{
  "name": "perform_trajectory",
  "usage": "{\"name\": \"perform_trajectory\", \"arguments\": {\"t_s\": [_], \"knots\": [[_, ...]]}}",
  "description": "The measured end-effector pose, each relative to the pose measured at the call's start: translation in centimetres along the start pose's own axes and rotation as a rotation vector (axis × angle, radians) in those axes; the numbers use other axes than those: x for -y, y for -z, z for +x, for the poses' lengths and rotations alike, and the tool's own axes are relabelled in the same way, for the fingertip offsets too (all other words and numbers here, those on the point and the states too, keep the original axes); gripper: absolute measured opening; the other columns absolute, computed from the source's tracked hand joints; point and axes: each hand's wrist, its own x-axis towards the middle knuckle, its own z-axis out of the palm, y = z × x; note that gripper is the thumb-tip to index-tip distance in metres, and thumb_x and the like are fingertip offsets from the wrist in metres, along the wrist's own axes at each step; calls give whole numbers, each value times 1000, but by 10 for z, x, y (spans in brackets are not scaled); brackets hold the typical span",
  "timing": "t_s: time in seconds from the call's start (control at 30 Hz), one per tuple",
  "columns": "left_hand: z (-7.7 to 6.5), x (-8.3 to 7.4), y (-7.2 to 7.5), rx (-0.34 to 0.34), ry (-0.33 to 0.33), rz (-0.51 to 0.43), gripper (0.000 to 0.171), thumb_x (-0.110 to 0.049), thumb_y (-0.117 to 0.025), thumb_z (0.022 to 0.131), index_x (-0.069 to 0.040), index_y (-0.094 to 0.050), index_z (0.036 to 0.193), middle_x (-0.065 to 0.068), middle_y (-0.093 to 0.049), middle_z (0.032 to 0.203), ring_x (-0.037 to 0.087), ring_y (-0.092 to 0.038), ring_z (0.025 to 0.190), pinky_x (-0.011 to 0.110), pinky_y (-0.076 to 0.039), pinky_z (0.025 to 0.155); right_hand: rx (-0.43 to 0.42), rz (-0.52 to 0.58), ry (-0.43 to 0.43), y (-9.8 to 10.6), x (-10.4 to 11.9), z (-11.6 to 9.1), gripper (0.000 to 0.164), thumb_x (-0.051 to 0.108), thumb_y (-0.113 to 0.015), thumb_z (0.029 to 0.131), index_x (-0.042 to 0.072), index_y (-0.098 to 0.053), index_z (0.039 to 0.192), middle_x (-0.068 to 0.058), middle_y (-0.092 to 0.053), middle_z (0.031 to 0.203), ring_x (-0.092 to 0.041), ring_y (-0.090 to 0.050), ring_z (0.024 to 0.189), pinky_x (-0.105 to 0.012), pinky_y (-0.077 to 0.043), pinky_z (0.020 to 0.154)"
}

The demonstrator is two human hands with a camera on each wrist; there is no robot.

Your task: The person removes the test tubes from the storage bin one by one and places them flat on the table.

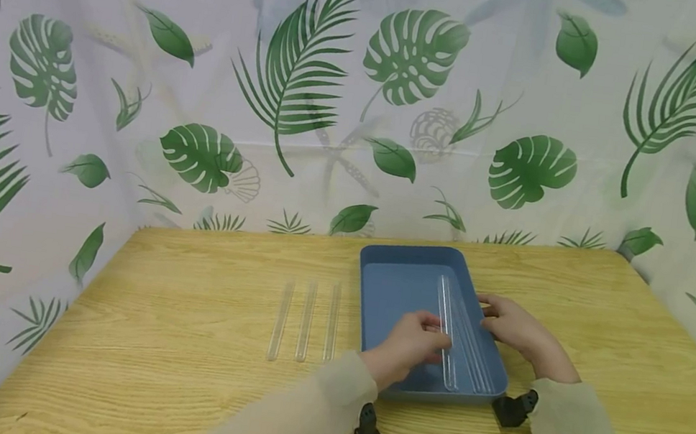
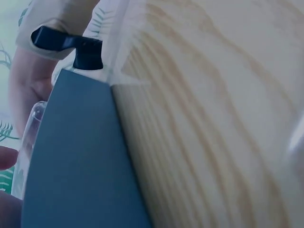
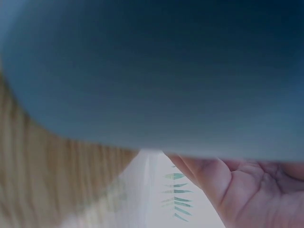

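In the head view my left hand (image 1: pixel 410 344) reaches over the blue tray (image 1: pixel 405 285) and pinches a clear test tube (image 1: pixel 447 323) between thumb and fingers. The tube lies lengthwise along the tray's right half. More clear test tubes (image 1: pixel 477 349) lie to its right; their overlap hides how many. My right hand (image 1: pixel 512 328) grips the tray's right rim. In the left wrist view, a tube's rounded end (image 2: pixel 37 111) shows beyond the tray wall (image 2: pixel 80 161). The tray's side covers most of the right wrist view, with part of the right palm (image 3: pixel 251 190) below it.
Three clear test tubes, left (image 1: pixel 280 321), middle (image 1: pixel 306 324) and right (image 1: pixel 332 324), lie side by side on the wooden table (image 1: pixel 176 341) left of the tray. A leaf-printed cloth (image 1: pixel 298 196) hangs behind the table. Each wrist wears a black camera.
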Motion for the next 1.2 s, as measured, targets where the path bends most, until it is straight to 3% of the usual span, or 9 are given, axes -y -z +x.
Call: {"name": "perform_trajectory", "arguments": {"t_s": [0.5,0.8,1.1,1.2], "knots": [[-4,-15,44,44,-55,38,16,-7,-54,85,3,-55,97,8,-54,90,16,-57,80,32,-51,69,8,17,9,3,0,-1,51,-6,-32,87,-15,-13,134,-39,-30,124,-43,-44,106,-47,-43,82],[-12,-19,85,-48,-41,49,14,-9,-49,87,4,-54,91,8,-52,85,17,-53,75,33,-51,71,7,22,-8,2,-1,0,51,-6,-32,87,-15,-14,134,-39,-30,124,-43,-45,106,-46,-44,80],[-19,-13,135,-73,-26,138,15,-11,-48,90,4,-52,92,12,-53,92,19,-54,80,36,-49,76,9,40,-12,1,-1,-1,53,-7,-32,86,-14,-14,134,-39,-32,123,-39,-49,101,-43,-46,76],[-24,-12,150,-111,-18,176,16,-12,-49,90,4,-51,94,13,-52,93,21,-55,83,36,-49,75,7,38,-13,1,-2,-1,53,-7,-33,85,-15,-14,134,-39,-33,122,-39,-50,101,-43,-47,76]]}}
